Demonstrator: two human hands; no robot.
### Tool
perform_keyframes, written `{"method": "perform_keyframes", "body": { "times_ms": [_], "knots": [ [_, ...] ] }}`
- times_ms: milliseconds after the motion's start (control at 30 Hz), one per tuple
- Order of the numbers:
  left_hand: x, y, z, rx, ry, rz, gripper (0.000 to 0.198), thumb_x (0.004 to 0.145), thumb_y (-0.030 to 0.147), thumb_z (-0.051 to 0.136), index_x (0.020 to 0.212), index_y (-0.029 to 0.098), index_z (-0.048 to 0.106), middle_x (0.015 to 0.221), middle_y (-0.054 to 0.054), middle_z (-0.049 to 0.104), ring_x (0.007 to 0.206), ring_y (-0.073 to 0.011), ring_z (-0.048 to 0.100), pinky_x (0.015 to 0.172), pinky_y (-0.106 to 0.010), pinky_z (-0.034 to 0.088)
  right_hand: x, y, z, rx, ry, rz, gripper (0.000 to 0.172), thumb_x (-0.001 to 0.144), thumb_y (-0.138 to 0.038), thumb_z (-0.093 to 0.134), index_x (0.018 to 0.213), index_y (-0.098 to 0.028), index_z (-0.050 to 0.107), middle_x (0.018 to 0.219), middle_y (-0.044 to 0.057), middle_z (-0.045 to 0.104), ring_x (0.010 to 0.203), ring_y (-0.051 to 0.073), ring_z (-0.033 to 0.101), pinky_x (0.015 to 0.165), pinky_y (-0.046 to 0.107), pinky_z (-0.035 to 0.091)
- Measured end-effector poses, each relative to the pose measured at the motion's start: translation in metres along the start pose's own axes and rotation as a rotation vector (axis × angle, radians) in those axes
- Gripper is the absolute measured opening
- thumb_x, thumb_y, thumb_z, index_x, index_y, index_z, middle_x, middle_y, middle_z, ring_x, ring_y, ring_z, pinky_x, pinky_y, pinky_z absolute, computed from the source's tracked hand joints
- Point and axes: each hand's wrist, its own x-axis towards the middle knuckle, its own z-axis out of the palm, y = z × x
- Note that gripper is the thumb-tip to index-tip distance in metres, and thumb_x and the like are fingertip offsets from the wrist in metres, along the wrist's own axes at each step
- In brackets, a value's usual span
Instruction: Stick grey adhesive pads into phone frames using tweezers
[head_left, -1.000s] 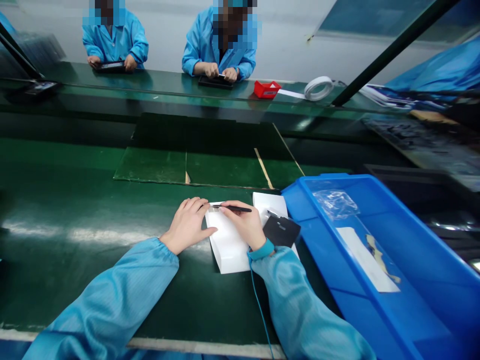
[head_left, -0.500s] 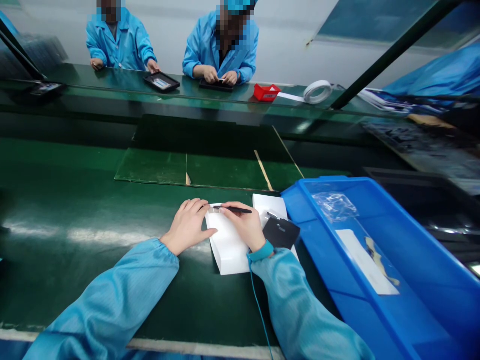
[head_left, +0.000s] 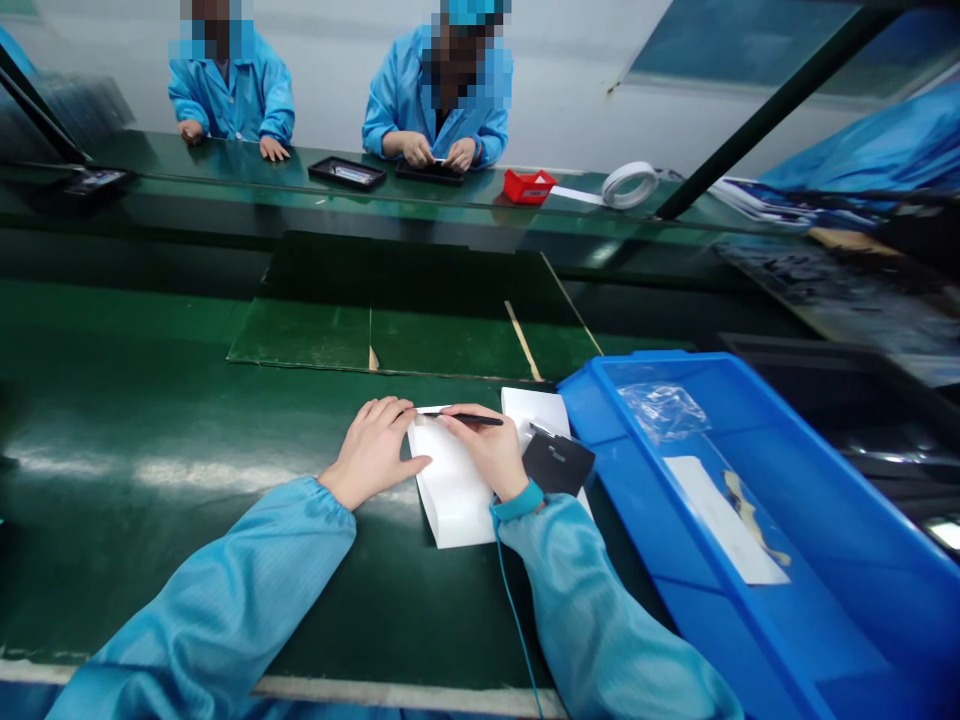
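Note:
My left hand (head_left: 375,448) lies with its fingers stretched out at the top left edge of a folded white sheet (head_left: 454,500), the thumb resting over its side. In my right hand (head_left: 491,450) is a slim black pen-like tool (head_left: 480,419); whether it is tweezers or a pen I cannot tell. It lies nearly level, its tip pointing left to the sheet's top edge, close to my left fingertips. A teal wrist strap (head_left: 519,502) with a thin cord circles my right wrist. Right of that hand sit a black flat piece (head_left: 559,462) and another white sheet (head_left: 536,405).
A large blue bin (head_left: 637,520) stands at the right, holding clear plastic and a white strip (head_left: 724,520). Dark green boards (head_left: 427,335) lie ahead. Across the bench two co-workers in blue sit near black trays (head_left: 347,174), a red box (head_left: 528,187) and a white roll (head_left: 628,186).
The view has shifted very slightly. My hands and the tool hold nearly the same place. Across the bench, the left co-worker's hand has let go of a black tray, which now lies farther right.

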Motion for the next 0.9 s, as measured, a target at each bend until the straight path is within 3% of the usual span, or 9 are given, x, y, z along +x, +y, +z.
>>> {"method": "perform_keyframes", "body": {
  "times_ms": [300, 467, 567, 900],
  "knots": [
    [0.000, -0.004, -0.001, -0.099, 0.034, -0.024, 0.054, 0.080, 0.046, 0.071, 0.126, 0.020, 0.059, 0.131, -0.009, 0.058, 0.126, -0.0294, 0.048, 0.110, -0.046, 0.037, -0.005, -0.013, -0.010, 0.013, 0.064, -0.042, 0.017, 0.072, -0.035, 0.079, 0.079, -0.020, 0.076, 0.084, 0.007, 0.077, 0.079, 0.024, 0.072, 0.077, 0.040, 0.060],
    [0.000, -0.012, -0.001, -0.400, 0.174, -0.082, 0.021, 0.087, 0.036, 0.066, 0.104, 0.023, 0.068, 0.121, -0.007, 0.062, 0.120, -0.0243, 0.054, 0.105, -0.043, 0.043, -0.013, -0.018, -0.012, 0.016, 0.032, -0.048, 0.018, 0.070, -0.036, 0.081, 0.077, -0.020, 0.076, 0.081, 0.007, 0.077, 0.076, 0.025, 0.072, 0.074, 0.039, 0.060],
    [0.001, -0.014, -0.003, -0.503, 0.188, -0.096, 0.007, 0.087, 0.028, 0.066, 0.089, 0.023, 0.070, 0.115, -0.005, 0.063, 0.114, -0.0226, 0.056, 0.101, -0.041, 0.044, -0.017, -0.016, -0.011, 0.013, 0.002, -0.055, 0.017, 0.070, -0.035, 0.081, 0.077, -0.021, 0.076, 0.082, 0.006, 0.077, 0.077, 0.025, 0.072, 0.074, 0.038, 0.060],
    [0.001, -0.016, -0.003, -0.529, 0.201, -0.142, 0.004, 0.085, 0.022, 0.066, 0.083, 0.021, 0.070, 0.112, -0.005, 0.063, 0.108, -0.0217, 0.058, 0.099, -0.040, 0.044, -0.017, -0.013, -0.010, 0.085, -0.041, -0.022, 0.022, 0.071, -0.040, 0.082, 0.082, -0.022, 0.076, 0.087, 0.006, 0.076, 0.084, 0.025, 0.072, 0.080, 0.040, 0.059]
  ]
}}
